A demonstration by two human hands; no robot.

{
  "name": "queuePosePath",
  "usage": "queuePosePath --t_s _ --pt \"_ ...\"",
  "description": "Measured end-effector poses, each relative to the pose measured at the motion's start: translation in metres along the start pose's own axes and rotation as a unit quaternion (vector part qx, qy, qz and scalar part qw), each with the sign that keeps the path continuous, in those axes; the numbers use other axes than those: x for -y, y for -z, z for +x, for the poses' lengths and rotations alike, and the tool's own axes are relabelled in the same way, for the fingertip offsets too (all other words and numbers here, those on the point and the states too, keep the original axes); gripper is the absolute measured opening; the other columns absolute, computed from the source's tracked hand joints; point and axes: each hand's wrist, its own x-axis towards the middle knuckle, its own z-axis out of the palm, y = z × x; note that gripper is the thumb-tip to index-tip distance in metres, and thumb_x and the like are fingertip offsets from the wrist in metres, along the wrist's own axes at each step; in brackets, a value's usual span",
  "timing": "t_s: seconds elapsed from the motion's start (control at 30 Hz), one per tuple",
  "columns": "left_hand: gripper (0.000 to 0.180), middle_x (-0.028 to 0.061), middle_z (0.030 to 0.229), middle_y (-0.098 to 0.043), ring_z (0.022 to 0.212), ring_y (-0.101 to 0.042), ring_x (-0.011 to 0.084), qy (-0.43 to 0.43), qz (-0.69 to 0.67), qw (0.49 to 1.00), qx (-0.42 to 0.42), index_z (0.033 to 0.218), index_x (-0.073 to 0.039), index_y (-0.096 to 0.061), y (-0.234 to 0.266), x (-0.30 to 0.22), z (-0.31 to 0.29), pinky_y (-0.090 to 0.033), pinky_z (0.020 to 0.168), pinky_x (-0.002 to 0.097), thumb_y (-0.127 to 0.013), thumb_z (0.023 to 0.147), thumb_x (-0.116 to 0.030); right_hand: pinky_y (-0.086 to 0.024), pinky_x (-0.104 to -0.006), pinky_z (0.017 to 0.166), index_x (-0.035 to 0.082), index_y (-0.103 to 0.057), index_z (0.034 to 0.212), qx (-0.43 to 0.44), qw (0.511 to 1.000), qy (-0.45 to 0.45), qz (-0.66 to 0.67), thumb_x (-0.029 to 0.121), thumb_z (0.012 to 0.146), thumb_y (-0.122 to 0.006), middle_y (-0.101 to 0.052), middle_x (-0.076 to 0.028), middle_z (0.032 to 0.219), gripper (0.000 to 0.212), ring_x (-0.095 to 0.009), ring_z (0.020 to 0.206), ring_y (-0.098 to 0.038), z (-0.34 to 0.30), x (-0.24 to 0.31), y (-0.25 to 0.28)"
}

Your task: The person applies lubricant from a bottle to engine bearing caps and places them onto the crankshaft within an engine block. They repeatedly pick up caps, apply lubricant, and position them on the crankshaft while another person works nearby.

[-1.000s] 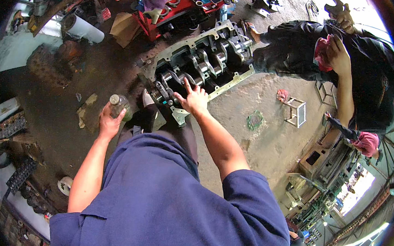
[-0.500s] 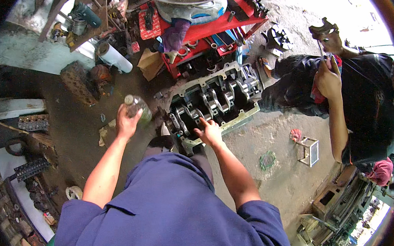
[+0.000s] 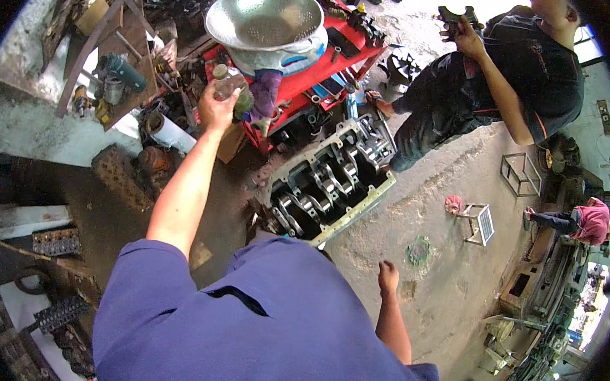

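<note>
My left hand is wrapped round a clear plastic bottle with a greenish lower part, raised beside the red workbench. A purple rag hangs from the bench right by the bottle. In front of me an engine block lies with its inside facing up and a crankshaft seated in it. Away from the block on the right, my right hand hangs low with its fingers curled in and nothing seen in them.
A large perforated metal bowl stands on the bench. To the right, a co-worker sits close to the block, holding a dark metal part. A small metal stool is on the floor. Old engine parts lie at left.
My left hand has carried the bottle forward and up to the bench. My right hand has left the crankshaft, dropped back to the right and curled its fingers. The co-worker leans back more.
</note>
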Motion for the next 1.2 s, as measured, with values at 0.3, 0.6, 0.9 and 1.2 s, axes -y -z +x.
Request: queuePosePath --t_s 0.3,0.6,0.9,1.2 --pt "0.049 0.0163 0.102 -0.073 0.099 -0.069 0.0347 0.062 0.088 0.993 0.053 0.108 -0.006 -0.068 -0.052 0.048 0.048 -0.053 0.085 0.0452 -0.086 0.071 -0.033 -0.047 -0.0289 0.056 0.007 -0.061 0.129 0.056 0.944 -0.252 0.206 0.027 0.090 -0.069 -0.067 -0.007 0.094 0.044 -0.016 0.072 -0.063 -0.122 0.037 -0.026" --pt "0.066 0.0186 0.103 -0.072 0.096 -0.069 0.0377 0.076 0.119 0.989 0.050 0.110 -0.002 -0.062 -0.054 0.059 0.061 -0.054 0.085 0.0461 -0.087 0.067 -0.045 -0.051 -0.0331 0.068 0.010 -0.058 0.133 0.087 0.945 -0.263 0.171 0.031 0.093 -0.065 -0.065 -0.005 0.111 0.046 -0.018 0.087 -0.064 -0.137 0.067 -0.029" --pt "0.069 0.0133 0.099 -0.074 0.096 -0.071 0.0329 0.087 0.144 0.979 0.115 0.115 -0.002 -0.060 -0.031 0.050 0.044 -0.054 0.082 0.0446 -0.084 0.070 -0.049 -0.051 -0.0320 0.071 0.009 -0.058 0.133 0.086 0.962 -0.201 0.166 0.027 0.094 -0.065 -0.065 -0.007 0.114 0.044 -0.017 0.089 -0.064 -0.108 0.119 -0.014" --pt "0.059 0.0146 0.098 -0.052 0.092 -0.055 0.0323 -0.045 0.008 0.987 0.153 0.107 -0.003 -0.049 0.005 0.045 -0.138 -0.045 0.080 0.0438 -0.081 0.074 -0.040 -0.052 -0.0316 0.071 0.010 -0.059 0.134 0.081 0.976 -0.159 0.125 0.026 0.094 -0.065 -0.067 -0.008 0.109 0.043 -0.016 0.090 -0.064 -0.107 0.116 -0.013"
